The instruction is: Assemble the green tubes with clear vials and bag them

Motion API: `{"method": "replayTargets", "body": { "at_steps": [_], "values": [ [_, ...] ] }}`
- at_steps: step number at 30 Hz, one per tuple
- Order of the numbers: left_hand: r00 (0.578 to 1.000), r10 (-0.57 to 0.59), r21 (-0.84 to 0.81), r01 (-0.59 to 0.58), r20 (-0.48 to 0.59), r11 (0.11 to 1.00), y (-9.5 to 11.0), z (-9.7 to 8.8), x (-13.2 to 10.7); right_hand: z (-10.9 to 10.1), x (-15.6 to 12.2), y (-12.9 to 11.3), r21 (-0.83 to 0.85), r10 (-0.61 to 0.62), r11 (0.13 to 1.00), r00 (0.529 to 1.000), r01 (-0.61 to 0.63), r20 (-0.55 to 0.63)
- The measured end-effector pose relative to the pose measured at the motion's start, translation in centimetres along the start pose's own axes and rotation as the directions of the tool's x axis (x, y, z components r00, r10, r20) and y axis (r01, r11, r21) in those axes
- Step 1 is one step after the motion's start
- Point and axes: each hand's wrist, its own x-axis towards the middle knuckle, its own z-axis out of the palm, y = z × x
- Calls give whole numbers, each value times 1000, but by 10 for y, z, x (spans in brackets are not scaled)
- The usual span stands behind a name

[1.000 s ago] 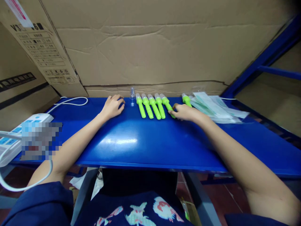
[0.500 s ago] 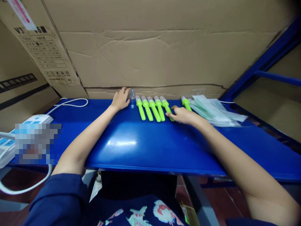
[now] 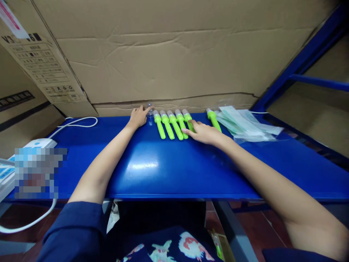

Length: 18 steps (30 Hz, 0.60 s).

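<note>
My left hand (image 3: 138, 117) rests at the back of the blue table with its fingers apart. Its index finger reaches to a small clear plastic cap (image 3: 149, 110); whether it presses on it, I cannot tell. Just right of the cap, several bright green sticks with clear, greyish tips (image 3: 172, 125) lie side by side in a row. My right hand (image 3: 204, 132) lies over the lower part of the row's rightmost green stick (image 3: 187, 117), thumb and fingers spread. The thumb tip is over the neighbouring stick's lower end. Another green stick (image 3: 214, 120) lies apart, behind my right hand.
Flat pale green-and-white packets in clear plastic (image 3: 249, 125) lie at the right. A white power strip (image 3: 40, 143) with a white cable (image 3: 81, 122) is on the left, beside a blurred patch. Cardboard (image 3: 163, 65) walls the back; a blue metal frame (image 3: 313, 54) rises right.
My right hand has slid left, further over the row of green sticks. My left index finger has stretched out to the clear cap. The view has shifted slightly.
</note>
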Motion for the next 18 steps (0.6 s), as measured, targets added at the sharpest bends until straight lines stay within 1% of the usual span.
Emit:
{"method": "replayTargets", "body": {
  "at_steps": [3,7,12,18],
  "values": [
    [1000,-3,4,3,0,1000,2,2,0,2,-1,-1,-11,-17,1000,1000,17,5],
    [1000,25,27,-25,-6,999,-1,2,-4,3,-1,-1,-16,-48,999,999,48,16],
    [999,35,50,-35,-9,998,-10,-2,-14,5,-1,-2,-29,-96,995,995,96,11],
    [998,55,28,-56,6,998,-24,-9,-28,9,-1,-7,-19,-156,988,987,156,-34]
  ]
}}
